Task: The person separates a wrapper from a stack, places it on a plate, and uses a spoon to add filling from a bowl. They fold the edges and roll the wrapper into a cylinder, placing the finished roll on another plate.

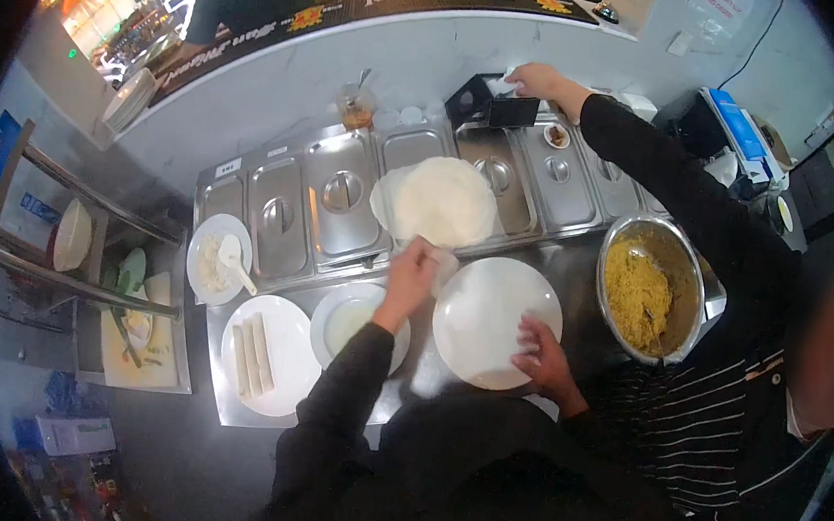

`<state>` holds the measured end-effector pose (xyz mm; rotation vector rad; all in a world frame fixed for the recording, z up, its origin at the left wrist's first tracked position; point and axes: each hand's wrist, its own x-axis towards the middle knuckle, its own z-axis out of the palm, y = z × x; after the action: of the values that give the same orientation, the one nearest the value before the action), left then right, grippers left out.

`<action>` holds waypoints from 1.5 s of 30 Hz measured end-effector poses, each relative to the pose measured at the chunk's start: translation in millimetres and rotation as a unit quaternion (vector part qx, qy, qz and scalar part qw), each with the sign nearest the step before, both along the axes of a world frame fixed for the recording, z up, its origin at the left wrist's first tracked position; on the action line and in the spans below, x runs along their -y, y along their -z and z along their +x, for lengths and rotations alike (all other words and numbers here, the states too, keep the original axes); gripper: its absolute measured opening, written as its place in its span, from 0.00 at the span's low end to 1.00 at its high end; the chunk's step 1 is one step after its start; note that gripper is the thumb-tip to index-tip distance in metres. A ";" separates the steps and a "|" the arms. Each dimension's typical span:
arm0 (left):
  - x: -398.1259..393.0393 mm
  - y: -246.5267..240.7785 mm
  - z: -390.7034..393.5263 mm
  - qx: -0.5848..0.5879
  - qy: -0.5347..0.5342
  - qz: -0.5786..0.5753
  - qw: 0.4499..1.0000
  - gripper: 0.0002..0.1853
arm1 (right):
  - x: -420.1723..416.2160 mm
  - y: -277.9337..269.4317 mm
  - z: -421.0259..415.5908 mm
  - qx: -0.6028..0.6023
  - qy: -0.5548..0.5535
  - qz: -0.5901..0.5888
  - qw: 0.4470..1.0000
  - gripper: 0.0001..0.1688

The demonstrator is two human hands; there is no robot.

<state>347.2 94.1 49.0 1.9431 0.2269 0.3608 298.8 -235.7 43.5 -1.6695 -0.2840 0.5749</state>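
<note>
My left hand (409, 280) pinches a thin whitish piece (446, 266), perhaps a wrapper or a tissue, at the near edge of a stack of round pale wrappers (445, 200). The stack lies across the steel pan lids. My right hand (545, 359), fingers apart, is at the right rim of a bare white plate (493, 318); whether it touches is unclear. Partly behind my left forearm is a white dish of pale liquid (346, 321). Farther left, three pale uncooked rolls (253, 358) lie side by side on a white plate (289, 390).
A steel bowl of yellow shredded filling (638, 293) stands at the right. A co-worker's hand (538, 80) holds white paper at a black napkin dispenser (513, 111). A plate of white food (203, 273) with a white spoon (235, 257) sits left. Lidded steel pans (343, 192) line the back.
</note>
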 end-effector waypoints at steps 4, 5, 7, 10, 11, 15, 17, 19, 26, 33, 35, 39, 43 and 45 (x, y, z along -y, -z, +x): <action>53.0 -25.3 -48.5 -0.057 0.190 0.075 0.977 0.09 | -74.0 -21.1 21.4 0.035 -0.108 -0.003 0.994 0.59; 54.7 -27.9 -48.6 -0.027 0.242 0.067 0.968 0.10 | -83.9 -8.6 25.0 -0.036 -0.122 0.061 0.990 0.53; 30.2 -29.3 -32.7 -0.061 0.261 0.096 0.958 0.14 | -97.4 -3.0 25.7 -0.200 -0.063 0.086 0.974 0.42; -30.0 -16.7 10.2 -0.045 0.163 0.082 0.982 0.21 | -86.5 2.8 10.0 -0.293 0.032 0.217 0.931 0.35; -64.5 3.3 26.7 0.043 0.075 0.160 0.983 0.26 | -86.3 2.9 5.8 -0.331 0.044 0.259 0.906 0.35; -135.9 23.7 77.6 -0.080 -0.110 0.278 0.951 0.29 | -80.2 -3.4 -11.6 -0.432 0.104 0.334 0.832 0.37; -143.4 34.4 90.5 -0.141 -0.085 0.233 0.958 0.29 | -74.7 5.0 -21.9 -0.437 0.115 0.352 0.820 0.34; -137.3 31.5 94.8 -0.110 -0.095 0.178 0.973 0.24 | -71.2 7.9 -24.4 -0.416 0.147 0.339 0.831 0.34; -166.0 -48.2 88.9 -0.008 0.056 -0.245 0.968 0.19 | -116.4 -7.3 95.1 -0.177 0.075 0.254 0.948 0.31; -218.2 -90.3 60.8 -0.076 0.175 -0.351 0.917 0.21 | -195.8 -48.8 181.6 0.201 0.184 0.104 0.956 0.31; -220.3 -96.7 31.6 -0.111 0.172 -0.373 0.905 0.19 | -219.8 -73.0 146.6 0.175 0.014 0.158 0.972 0.35; -177.9 -139.1 4.7 -0.133 0.217 -0.343 0.904 0.17 | -219.7 -121.7 105.6 0.027 -0.144 0.140 0.979 0.24; -157.6 -140.3 0.5 -0.169 0.276 -0.095 0.941 0.17 | -179.5 -101.6 107.0 -0.037 -0.059 0.140 0.988 0.14; -142.8 -118.6 -0.2 -0.124 0.292 -0.078 0.945 0.16 | -155.7 -89.6 106.7 -0.036 -0.043 0.132 0.990 0.15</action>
<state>347.0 236.9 167.6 1.7960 -0.1601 -0.2876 405.6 -80.1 133.2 -1.3837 -0.3646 0.6310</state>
